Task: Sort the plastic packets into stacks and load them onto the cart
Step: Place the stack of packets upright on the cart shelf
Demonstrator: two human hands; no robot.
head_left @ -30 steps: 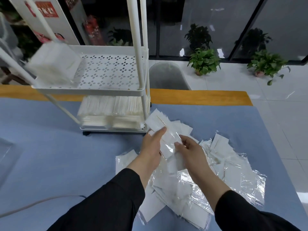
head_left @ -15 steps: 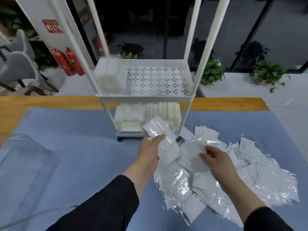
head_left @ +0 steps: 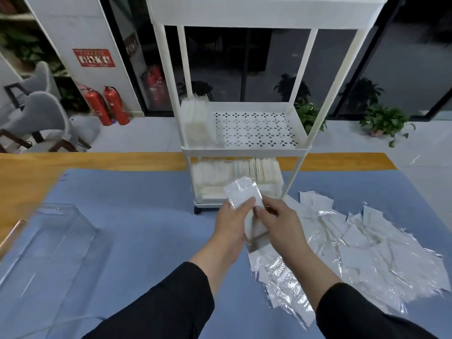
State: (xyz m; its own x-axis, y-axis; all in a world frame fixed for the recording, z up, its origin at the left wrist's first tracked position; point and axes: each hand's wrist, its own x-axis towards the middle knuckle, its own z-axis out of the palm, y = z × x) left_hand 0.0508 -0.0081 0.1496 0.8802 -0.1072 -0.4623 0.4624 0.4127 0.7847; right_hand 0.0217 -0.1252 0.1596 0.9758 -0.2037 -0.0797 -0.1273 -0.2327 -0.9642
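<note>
Left hand [head_left: 233,220] grips a small stack of packets [head_left: 243,194] just in front of the cart [head_left: 244,150], fingers curled round it. Right hand [head_left: 278,220] pinches its lower edge, likely squaring it. Loose pile [head_left: 367,253] lies right of the cart; lower shelves already hold stacks.

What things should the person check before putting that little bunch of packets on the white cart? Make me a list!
1. Left hand grips the held packets: ok.
2. Right hand also steadies them: ok, its fingers touch the bunch.
3. Edges of the bunch lined up: cannot tell, the plastic is blurred and shiny.
4. Free room on the middle shelf: ok, only one stack stands at its left end.
5. Room on the bottom shelf: not ok, it looks packed across.
6. More left to sort: ok, a loose pile lies on the blue cloth.
</note>
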